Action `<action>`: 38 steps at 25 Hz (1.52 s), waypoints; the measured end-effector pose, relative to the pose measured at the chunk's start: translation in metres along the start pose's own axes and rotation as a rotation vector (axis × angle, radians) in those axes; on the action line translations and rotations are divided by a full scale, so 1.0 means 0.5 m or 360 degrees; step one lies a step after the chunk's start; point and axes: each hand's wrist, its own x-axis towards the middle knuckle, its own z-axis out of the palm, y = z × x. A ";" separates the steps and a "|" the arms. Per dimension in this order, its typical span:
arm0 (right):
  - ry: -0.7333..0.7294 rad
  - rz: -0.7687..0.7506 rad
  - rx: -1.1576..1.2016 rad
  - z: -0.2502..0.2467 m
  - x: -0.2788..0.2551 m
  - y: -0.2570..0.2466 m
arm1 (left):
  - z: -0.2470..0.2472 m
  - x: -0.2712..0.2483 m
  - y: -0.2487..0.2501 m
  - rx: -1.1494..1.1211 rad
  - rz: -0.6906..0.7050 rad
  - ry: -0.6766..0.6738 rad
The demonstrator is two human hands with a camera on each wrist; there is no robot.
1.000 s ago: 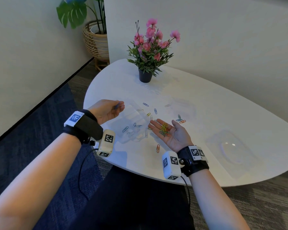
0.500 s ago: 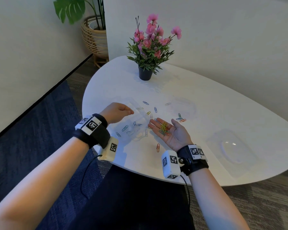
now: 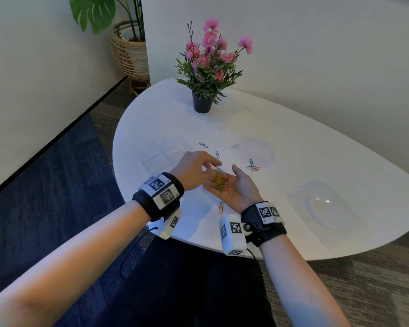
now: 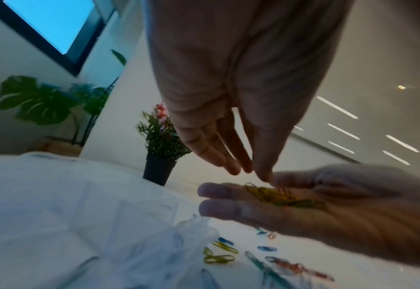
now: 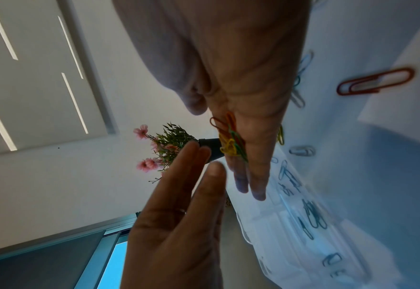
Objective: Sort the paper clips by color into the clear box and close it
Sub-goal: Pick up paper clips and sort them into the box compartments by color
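Observation:
My right hand (image 3: 230,184) lies palm up above the white table (image 3: 293,149), fingers flat, carrying a small pile of yellow, green and orange paper clips (image 3: 219,182). My left hand (image 3: 211,165) reaches over that palm with straight fingers, holding nothing; in the left wrist view its fingertips (image 4: 247,169) hover just above the pile (image 4: 275,195). The clear box (image 3: 163,156) stands open left of the hands, and in the right wrist view several blue clips (image 5: 312,219) lie in it. Loose clips (image 3: 252,165) are scattered on the table.
The clear lid (image 3: 326,204) lies on the table at the right. A red clip (image 3: 221,207) lies near the table's front edge. A potted pink flower (image 3: 208,74) stands at the back. The table edge runs just under my wrists.
My left hand held a blue clip over the box, lowered it there, then moved right to hover over my right palm. The right hand has stayed still with its pile.

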 end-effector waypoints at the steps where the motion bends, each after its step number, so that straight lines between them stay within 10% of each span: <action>1: -0.0004 0.0002 -0.0007 0.004 0.001 0.001 | 0.006 0.000 0.002 0.0094 0.0085 -0.0099; 12: -0.0034 0.0004 0.0069 0.001 0.002 0.011 | 0.022 0.000 -0.011 0.0363 0.0097 -0.0195; 24: -0.0089 0.0005 0.0105 -0.023 -0.009 -0.010 | -0.103 0.031 -0.058 -0.0128 -0.0406 0.0398; 32: -0.0076 0.0007 0.0093 -0.025 -0.011 -0.013 | -0.083 0.066 -0.109 0.0127 -0.0603 0.0247; 38: -0.0064 -0.0003 0.0033 -0.016 -0.012 -0.011 | -0.046 0.014 -0.031 0.0138 -0.0114 0.0223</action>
